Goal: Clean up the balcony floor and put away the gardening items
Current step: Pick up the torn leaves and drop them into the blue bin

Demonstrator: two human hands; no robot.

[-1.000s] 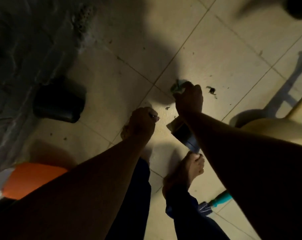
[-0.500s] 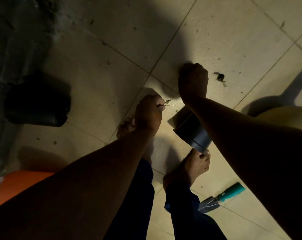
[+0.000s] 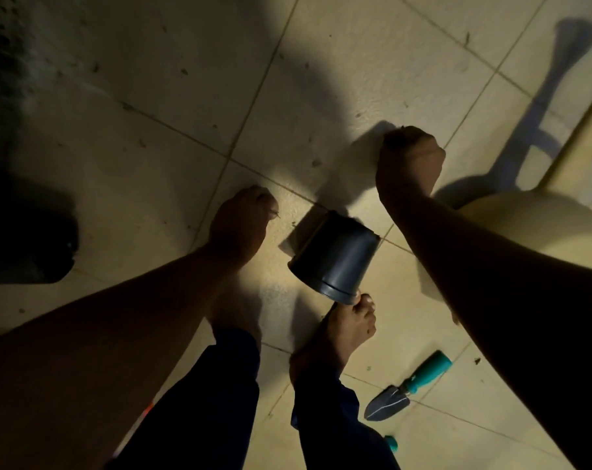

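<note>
My right hand (image 3: pixel 408 157) was a closed fist, probably around scraps gathered off the floor (image 3: pixel 172 96), though the dimness hid them. My left hand (image 3: pixel 242 218) pinched something tiny. The dark pot (image 3: pixel 333 257) lay tipped against my toes, the trowel (image 3: pixel 408 385) nearby.

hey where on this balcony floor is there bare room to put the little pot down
Bare tiles lie ahead of the left hand, between the dark wall and the right hand. It is crowded near the feet: the tipped dark plastic pot lies by the toes, the teal-handled trowel behind it, and the cream plastic watering can to the right.
</note>
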